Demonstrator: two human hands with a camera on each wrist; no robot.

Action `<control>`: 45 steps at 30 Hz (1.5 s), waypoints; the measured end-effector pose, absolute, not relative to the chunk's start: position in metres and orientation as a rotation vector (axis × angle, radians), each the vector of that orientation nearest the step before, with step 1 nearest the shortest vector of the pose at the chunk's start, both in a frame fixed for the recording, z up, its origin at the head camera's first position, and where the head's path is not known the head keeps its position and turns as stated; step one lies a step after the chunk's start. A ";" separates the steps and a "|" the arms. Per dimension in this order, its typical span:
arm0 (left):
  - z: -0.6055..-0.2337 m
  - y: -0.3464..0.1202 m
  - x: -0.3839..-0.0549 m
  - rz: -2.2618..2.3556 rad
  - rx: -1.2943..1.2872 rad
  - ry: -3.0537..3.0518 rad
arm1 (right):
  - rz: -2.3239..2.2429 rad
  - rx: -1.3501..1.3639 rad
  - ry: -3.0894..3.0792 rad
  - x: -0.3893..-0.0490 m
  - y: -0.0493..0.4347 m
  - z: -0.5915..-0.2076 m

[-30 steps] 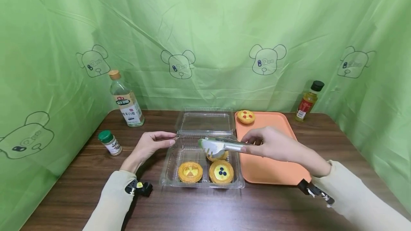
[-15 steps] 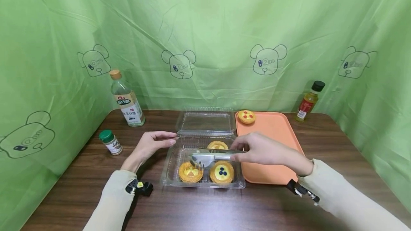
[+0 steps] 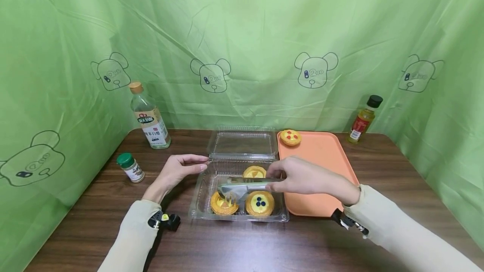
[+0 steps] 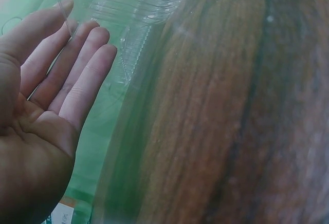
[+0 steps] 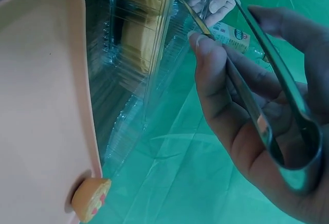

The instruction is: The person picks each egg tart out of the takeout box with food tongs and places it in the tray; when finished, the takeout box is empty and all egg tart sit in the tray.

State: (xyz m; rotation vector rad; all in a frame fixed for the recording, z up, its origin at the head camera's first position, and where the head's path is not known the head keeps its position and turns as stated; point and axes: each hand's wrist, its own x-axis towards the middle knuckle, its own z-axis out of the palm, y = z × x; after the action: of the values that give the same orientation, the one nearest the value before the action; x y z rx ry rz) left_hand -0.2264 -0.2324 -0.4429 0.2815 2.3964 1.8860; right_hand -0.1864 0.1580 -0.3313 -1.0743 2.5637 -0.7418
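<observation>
A clear plastic clamshell box (image 3: pixel 200 198) lies open in the head view with three tarts in it. My left hand (image 3: pixel 177 173) pinches its back left rim between thumb and fingers. My right hand (image 3: pixel 302 175) holds metal tongs (image 3: pixel 245 187), whose bend lies in the palm in the right wrist view. Their tips hover over or touch the front left tart (image 3: pixel 224 210) with yellow fruit pieces; contact is unclear. At front right sits a tart with dark blue berries (image 3: pixel 259 204). Behind the tongs shows another yellow-topped tart (image 3: pixel 254 172), partly covered.
An orange tray (image 3: pixel 321 150) stands right of the box, with a red-dotted tart (image 3: pixel 290 137) at its back left corner. A vinegar bottle (image 3: pixel 153 125) and a green-capped shaker (image 3: pixel 130 168) are at left. An oil bottle (image 3: pixel 363 121) stands at back right.
My right hand has brought the tongs leftward and toward the front, from the back right tart to the front left one. That back tart stays in the box. My left hand has not moved.
</observation>
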 end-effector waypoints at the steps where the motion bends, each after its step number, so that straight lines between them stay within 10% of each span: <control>1: -0.443 -0.232 -0.227 1.885 0.282 2.397 | -0.738 -1.077 2.562 -0.187 0.157 -0.331; 45: -0.443 -0.232 -0.227 1.851 0.271 2.424 | -0.764 -1.093 2.384 -0.200 0.142 -0.348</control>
State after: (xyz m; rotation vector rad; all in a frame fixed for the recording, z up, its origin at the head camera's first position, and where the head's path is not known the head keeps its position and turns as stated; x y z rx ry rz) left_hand -0.2268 -0.2323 -0.4432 0.2711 2.4243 1.8507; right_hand -0.2003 0.1425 -0.3477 -1.0932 2.3843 -0.7635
